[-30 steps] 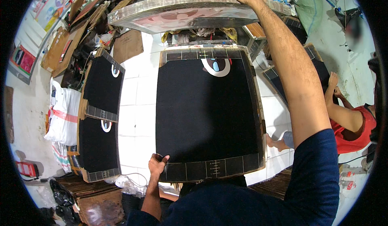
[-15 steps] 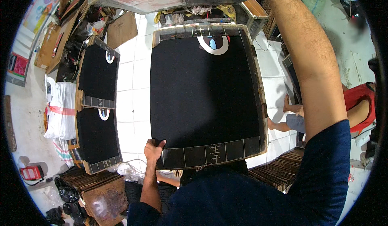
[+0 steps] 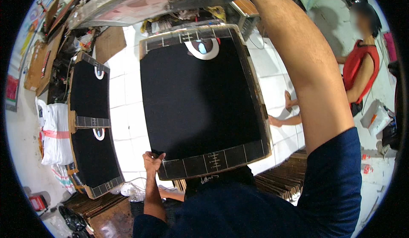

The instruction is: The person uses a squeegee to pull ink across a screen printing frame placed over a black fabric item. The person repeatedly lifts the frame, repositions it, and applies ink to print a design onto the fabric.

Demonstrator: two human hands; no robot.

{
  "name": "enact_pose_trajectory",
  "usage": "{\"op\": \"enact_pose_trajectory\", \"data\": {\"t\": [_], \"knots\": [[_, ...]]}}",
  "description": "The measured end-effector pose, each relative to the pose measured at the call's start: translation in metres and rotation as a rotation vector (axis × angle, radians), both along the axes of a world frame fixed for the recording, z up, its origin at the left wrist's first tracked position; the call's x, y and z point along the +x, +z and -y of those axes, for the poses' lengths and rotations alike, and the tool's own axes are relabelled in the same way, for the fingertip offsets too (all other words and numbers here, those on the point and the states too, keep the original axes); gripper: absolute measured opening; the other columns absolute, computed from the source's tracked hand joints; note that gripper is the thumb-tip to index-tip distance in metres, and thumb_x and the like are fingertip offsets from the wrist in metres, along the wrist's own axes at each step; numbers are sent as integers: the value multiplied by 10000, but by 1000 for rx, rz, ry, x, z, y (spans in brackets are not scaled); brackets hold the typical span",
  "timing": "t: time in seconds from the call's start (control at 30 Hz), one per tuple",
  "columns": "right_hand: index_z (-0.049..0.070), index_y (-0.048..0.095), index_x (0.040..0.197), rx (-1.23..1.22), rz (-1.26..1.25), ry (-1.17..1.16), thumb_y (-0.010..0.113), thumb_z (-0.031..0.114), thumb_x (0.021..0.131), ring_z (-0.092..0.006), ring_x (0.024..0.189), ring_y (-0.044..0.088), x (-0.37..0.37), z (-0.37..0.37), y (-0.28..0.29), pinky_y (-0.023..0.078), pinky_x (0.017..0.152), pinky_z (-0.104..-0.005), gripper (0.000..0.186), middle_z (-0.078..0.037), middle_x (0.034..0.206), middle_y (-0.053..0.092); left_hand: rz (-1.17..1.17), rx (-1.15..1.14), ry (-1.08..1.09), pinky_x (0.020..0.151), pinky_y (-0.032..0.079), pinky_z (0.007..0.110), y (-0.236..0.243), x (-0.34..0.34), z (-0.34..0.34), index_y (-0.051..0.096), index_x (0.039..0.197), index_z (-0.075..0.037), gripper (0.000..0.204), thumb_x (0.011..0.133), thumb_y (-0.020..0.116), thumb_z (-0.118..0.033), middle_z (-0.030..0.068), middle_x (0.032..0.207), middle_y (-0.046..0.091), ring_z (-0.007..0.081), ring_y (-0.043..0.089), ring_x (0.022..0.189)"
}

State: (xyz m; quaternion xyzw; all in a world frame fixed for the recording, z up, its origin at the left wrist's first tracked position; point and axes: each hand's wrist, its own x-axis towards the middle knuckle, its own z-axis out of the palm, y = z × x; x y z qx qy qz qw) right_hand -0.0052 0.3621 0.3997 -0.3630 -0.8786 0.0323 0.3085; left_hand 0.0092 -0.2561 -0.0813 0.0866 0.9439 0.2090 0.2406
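My left hand (image 3: 152, 159) is closed on the near left corner of the big black board (image 3: 200, 97), fingers curled over its taped edge. The board lies flat in the middle, its white ring mark at the far end. My right arm reaches up and far, to the raised printed panel (image 3: 153, 1); its hand is cut off by the frame, so I cannot tell its grip. Two smaller black boards (image 3: 89, 127) lie on the floor at left.
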Motion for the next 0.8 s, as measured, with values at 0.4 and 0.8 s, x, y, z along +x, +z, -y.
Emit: {"op": "enact_pose_trajectory", "data": {"t": [0.4,0.8], "knots": [[98,798,1070,-129,-22,46,583,475,917,-385,1060,733,53,48,-61,568,948,-487,460,-209,1090,763,-50,1073,-3,1073,500,516,218,-77,-197,427,1526,11,756,1037,612,-536,254,1473,541,363,615,1270],[65,605,1331,-271,-29,246,785,260,825,-359,1206,566,127,80,-367,445,1015,-483,571,-161,1245,619,624,969,740,734,562,443,75,-17,-215,484,1392,-29,687,1105,312,-629,198,1195,665,312,699,884]]}}
